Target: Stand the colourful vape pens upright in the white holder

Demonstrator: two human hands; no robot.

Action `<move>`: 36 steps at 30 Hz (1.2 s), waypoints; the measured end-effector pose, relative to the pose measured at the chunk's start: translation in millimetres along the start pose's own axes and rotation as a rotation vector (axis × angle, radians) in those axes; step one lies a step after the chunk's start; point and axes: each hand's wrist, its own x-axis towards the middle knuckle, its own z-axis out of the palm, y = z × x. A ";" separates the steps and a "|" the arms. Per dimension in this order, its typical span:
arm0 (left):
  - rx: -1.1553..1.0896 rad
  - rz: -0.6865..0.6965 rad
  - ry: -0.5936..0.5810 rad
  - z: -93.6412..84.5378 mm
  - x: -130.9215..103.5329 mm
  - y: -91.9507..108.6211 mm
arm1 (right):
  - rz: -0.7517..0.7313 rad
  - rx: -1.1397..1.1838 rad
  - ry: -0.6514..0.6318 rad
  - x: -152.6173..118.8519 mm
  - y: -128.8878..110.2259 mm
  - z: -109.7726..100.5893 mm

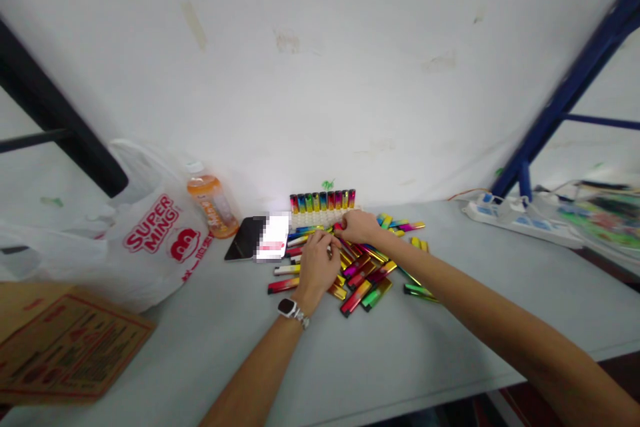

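A loose pile of slim, shiny lighters [356, 296] in red, gold, green and blue lies on the grey table. Behind it stands a white tray with holes [313, 219], with a row of upright lighters [323, 201] along its far side. My left hand [319, 265], a watch on its wrist, rests over the left of the pile with fingers curled; what they hold is hidden. At the tray's front right, my right hand [359, 226] is closed, fingertips down, with a red lighter [339, 227] showing at its fingers.
Left of the tray lie a dark tablet or phone [245, 238] and a lit phone screen [273, 237]. An orange drink bottle [213, 207], a white plastic bag [165, 247] and a cardboard box [75, 347] stand further left. A power strip [523, 221] lies at right, near a blue post [565, 93].
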 end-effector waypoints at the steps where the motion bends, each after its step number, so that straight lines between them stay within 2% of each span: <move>1: 0.002 -0.001 0.001 0.3 0.0 -0.4 | 0.000 0.013 0.001 1.1 0.2 -0.3; 4: 0.003 -0.005 0.006 0.4 -0.3 -0.8 | -0.043 0.133 0.076 1.2 4.1 -2.3; 7: -0.003 -0.007 0.002 -0.2 -0.8 0.2 | -0.115 0.420 0.187 -6.7 8.9 -7.2; 12: -0.019 -0.008 -0.027 0.3 -0.9 3.2 | -0.194 1.105 0.120 -35.4 4.2 -15.4; 14: -0.027 -0.007 -0.037 1.3 -0.5 4.0 | -0.163 1.276 0.125 -46.6 -1.6 -13.6; 18: -0.050 -0.010 -0.036 2.3 0.2 5.7 | 0.007 1.520 0.171 -62.9 -10.7 -5.5; 21: -0.042 -0.007 -0.041 2.0 -0.1 8.0 | 0.079 1.533 0.210 -71.5 -12.4 0.2; 27: -0.013 0.002 -0.059 3.8 -0.9 9.9 | 0.087 1.133 0.451 -77.3 -11.2 18.2; 36: -0.021 -0.002 -0.087 3.9 -1.2 10.8 | 0.044 1.014 0.549 -79.3 -13.5 20.0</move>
